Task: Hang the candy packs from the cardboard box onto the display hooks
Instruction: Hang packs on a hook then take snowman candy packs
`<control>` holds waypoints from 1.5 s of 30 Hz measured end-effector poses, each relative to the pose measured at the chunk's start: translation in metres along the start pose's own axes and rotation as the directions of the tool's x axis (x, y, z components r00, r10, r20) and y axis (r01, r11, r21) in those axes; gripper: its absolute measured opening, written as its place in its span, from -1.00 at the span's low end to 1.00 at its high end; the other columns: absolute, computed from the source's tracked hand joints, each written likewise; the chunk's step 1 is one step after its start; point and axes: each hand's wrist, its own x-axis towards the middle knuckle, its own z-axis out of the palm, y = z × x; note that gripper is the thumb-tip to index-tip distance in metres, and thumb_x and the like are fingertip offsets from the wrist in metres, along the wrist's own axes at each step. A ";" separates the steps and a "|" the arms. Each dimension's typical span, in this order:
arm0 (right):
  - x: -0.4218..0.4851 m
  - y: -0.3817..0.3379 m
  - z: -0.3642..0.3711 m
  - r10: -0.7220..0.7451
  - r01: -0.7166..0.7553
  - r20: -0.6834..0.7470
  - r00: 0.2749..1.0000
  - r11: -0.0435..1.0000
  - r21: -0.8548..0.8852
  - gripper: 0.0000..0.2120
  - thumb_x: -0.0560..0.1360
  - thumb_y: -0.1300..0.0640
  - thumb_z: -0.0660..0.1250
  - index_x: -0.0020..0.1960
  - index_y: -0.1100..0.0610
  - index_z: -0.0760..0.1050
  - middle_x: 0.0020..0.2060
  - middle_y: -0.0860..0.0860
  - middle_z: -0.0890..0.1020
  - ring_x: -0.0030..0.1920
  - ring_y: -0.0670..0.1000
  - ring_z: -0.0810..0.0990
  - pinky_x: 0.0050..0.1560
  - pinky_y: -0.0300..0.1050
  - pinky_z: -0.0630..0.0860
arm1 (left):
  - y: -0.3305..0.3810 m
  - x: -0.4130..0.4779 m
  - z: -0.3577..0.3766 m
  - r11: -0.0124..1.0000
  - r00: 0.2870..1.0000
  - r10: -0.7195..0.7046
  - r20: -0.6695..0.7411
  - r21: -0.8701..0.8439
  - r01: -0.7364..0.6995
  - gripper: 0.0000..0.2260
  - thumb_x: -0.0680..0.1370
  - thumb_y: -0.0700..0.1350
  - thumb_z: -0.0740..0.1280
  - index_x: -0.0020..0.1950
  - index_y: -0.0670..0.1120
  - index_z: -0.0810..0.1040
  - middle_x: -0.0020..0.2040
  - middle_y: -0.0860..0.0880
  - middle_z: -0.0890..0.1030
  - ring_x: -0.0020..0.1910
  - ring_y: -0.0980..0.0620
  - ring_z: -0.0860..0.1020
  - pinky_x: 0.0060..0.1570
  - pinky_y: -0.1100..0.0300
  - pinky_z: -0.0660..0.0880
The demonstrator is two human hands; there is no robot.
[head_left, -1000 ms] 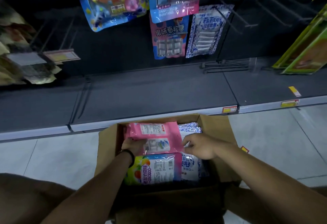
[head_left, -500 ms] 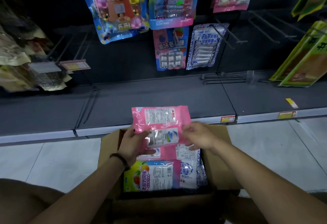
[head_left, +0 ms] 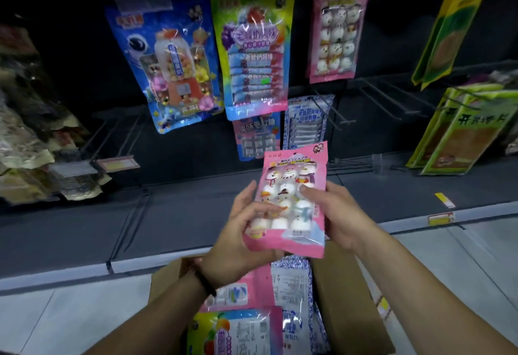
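Observation:
A pink pack of snowman marshmallow candies (head_left: 291, 200) is held upright above the cardboard box (head_left: 347, 298), its front facing me. My left hand (head_left: 241, 231) grips its left edge, thumb across the front. My right hand (head_left: 336, 214) grips its right edge. Inside the box lie more packs: a pink one (head_left: 241, 290), a blue-and-white one (head_left: 291, 284) and a yellow fruit pack (head_left: 224, 332). A matching pink snowman pack (head_left: 336, 32) hangs on the upper right of the display. Bare hooks (head_left: 384, 99) stick out below it.
Hung on the dark back wall are a blue gumball pack (head_left: 173, 68), a green-pink chew pack (head_left: 252, 54), a small pink-blue pack (head_left: 256, 136) and a blue-white pack (head_left: 307, 121). Green-yellow packs (head_left: 459, 136) hang at right, brown packets (head_left: 33, 141) at left. A grey base shelf (head_left: 182, 222) runs beneath.
Both hands lifted the pink pack out of the box and turned it so its printed front faces me. My view tilted up toward the display.

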 end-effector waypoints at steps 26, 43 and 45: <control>0.060 -0.174 -0.109 -0.664 0.586 -0.282 0.692 0.745 -0.317 -0.44 0.62 0.16 0.47 0.48 -0.33 0.46 0.13 -0.16 0.75 0.12 -0.13 0.74 0.21 0.12 0.67 | 0.145 0.267 0.046 0.965 0.997 -0.028 -0.074 -0.261 0.007 -0.77 0.66 -0.12 0.41 0.30 0.06 0.53 0.17 0.05 0.74 0.07 -0.02 0.76 -0.08 -0.10 0.72; 0.102 -0.202 -0.136 -0.805 0.756 -0.349 0.479 0.581 -0.302 -0.51 0.63 0.16 0.44 0.42 -0.33 0.54 0.24 -0.53 0.57 0.30 -0.41 0.53 0.31 -0.27 0.54 | 0.165 0.346 0.069 0.992 0.972 0.104 -0.209 -0.042 -0.116 -0.84 0.66 0.13 0.36 0.05 0.07 0.61 -0.02 -0.43 0.57 -0.07 -0.46 0.65 -0.33 -0.04 0.70; 0.103 -0.203 -0.138 -0.803 0.753 -0.361 0.474 0.582 -0.306 -0.51 0.64 0.15 0.44 0.41 -0.36 0.54 0.24 -0.48 0.59 0.12 -0.37 0.61 0.16 -0.34 0.57 | 0.171 0.352 0.070 0.995 0.967 0.077 -0.244 -0.043 -0.090 -0.76 0.66 0.14 0.35 0.00 -0.02 0.62 -0.11 -0.42 0.57 -0.22 -0.35 0.68 -0.36 -0.04 0.69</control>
